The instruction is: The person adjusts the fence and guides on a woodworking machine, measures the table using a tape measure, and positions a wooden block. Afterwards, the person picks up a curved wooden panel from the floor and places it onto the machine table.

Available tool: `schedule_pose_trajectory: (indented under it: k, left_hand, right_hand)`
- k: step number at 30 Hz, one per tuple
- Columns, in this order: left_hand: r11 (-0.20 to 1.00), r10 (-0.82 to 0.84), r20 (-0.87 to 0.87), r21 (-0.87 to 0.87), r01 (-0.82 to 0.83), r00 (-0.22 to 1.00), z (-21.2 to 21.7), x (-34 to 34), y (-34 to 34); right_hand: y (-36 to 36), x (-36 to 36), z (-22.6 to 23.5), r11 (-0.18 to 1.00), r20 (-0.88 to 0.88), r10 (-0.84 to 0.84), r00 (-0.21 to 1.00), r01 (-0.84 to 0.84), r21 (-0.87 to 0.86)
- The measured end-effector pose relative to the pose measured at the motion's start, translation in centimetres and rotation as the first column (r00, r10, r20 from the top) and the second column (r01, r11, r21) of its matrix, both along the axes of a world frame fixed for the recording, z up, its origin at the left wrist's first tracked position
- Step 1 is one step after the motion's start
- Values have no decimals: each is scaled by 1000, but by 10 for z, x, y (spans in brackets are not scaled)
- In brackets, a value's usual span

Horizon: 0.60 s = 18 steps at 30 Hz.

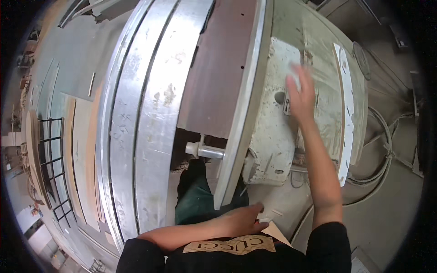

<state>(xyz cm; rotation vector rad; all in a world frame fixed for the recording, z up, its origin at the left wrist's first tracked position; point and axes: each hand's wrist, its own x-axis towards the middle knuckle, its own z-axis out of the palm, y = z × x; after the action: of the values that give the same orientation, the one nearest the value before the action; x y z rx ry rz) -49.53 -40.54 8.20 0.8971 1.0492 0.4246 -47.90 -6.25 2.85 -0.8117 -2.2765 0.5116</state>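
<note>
Housing (268,150): pale, scuffed, mid-view, just right of the metal rail (248,91); silver bed (157,104) further left. Right hand (302,98) over the housing, beside a small fitting (287,107); arm outstretched, likely because that spot lies well forward of the body. Thumb and fingers spread, blurred, nothing seen in them; contact with the surface cannot be told. Left hand (243,219) folded in before the chest, fingers partly curled; grip hidden, cannot tell what it has, if anything. Tucked so, it sits clear of the rail. White strip (347,113) lengthwise along the right side, presumably laid there to leave the housing reachable.
</note>
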Motion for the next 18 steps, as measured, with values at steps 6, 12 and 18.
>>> schedule_pose_trajectory:
  k: [6, 12, 18]
  left_hand:
    - [648, 700, -246, 614, -451, 671, 39, -153, 42]
    - [799, 520, -263, 485, -355, 813, 35, -216, 63]
    - [955, 298, -319, 106, -278, 900, -3, -378, 57]
  right_hand:
    - [-171, -6, 101, 473, -81, 443, 893, -310, -825]
    - [-174, -55, 87, 235, -140, 185, 973, -182, -955]
    - [-93, -109, 63, 363, -153, 63, 986, -165, -917]
